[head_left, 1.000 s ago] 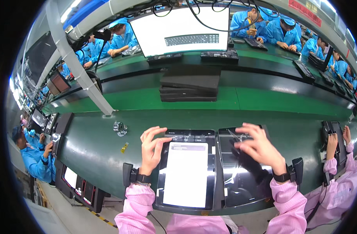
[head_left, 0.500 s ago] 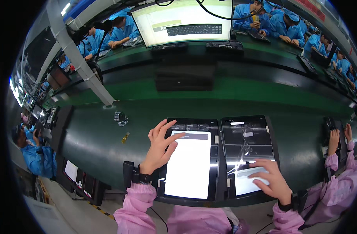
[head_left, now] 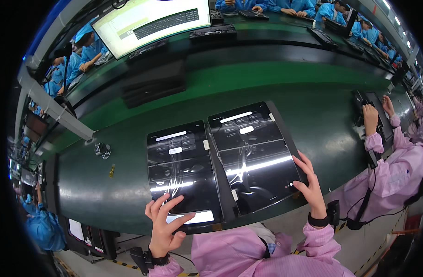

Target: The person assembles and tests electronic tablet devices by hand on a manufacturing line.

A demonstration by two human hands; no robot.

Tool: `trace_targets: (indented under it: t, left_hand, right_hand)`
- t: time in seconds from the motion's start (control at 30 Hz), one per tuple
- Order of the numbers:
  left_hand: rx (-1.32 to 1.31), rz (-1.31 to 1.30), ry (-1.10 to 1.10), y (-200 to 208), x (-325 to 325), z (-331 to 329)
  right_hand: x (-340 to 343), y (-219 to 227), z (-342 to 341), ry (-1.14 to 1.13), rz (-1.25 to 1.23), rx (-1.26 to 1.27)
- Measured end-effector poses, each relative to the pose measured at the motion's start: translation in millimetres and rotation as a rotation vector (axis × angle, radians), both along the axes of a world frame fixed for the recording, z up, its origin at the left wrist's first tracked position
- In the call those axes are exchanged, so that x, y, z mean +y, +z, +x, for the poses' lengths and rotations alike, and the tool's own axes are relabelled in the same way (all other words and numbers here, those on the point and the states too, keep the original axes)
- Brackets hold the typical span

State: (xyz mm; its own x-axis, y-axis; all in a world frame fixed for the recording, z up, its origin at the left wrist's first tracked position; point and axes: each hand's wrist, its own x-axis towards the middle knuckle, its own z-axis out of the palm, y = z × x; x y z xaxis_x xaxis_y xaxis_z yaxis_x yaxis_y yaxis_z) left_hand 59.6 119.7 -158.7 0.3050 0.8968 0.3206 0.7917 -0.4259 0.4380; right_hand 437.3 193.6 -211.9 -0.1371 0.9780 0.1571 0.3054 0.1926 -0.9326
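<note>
Two black tablets lie side by side on the green workbench, both with lit screens and clear film over the glass. Over the lower edge of the left tablet (head_left: 183, 168), my left hand (head_left: 164, 226) has its fingers spread, fingertips at or just above a bright panel. The right tablet (head_left: 253, 177) is turned slightly against the left one. My right hand (head_left: 310, 187) is beside its right edge, fingers stretched along that edge and thumb over the lower right corner of the screen. Whether the thumb presses the glass cannot be made out. Neither hand holds anything.
A small metal object (head_left: 102, 150) and a yellow strip (head_left: 111, 171) lie left of the tablets. A dark flat stack (head_left: 153, 83) and a large monitor (head_left: 151, 27) stand farther back. At right, a person in pink (head_left: 389, 171) works; people in blue sit across the bench.
My view has swung right. The large white panels on both screens have shrunk or gone. My left hand went from the left tablet's top to its bottom; my right hand moved to the right tablet's edge.
</note>
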Motion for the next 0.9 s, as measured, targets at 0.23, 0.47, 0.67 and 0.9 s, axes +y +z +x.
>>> trace_targets:
  t: [0.23, 0.47, 0.67, 0.9]
  left_hand:
    - [0.105, -0.005, -0.029, 0.7, 5.2, 16.4]
    - [0.224, 0.019, -0.093, -6.9, 3.2, 17.5]
    - [0.155, 0.111, -0.065, -6.4, -0.9, 16.7]
    - [0.130, 0.166, 0.084, -3.6, -2.5, 10.3]
  right_hand:
    - [-3.3, 4.1, 2.3, -0.018, 0.040, -0.060]
    - [-1.0, 1.0, 1.3, -0.003, 0.078, -0.083]
    - [2.7, 28.1, -11.3, -0.186, 0.269, -0.311]
    - [22.9, 55.6, -46.2, 0.053, 0.395, -0.554]
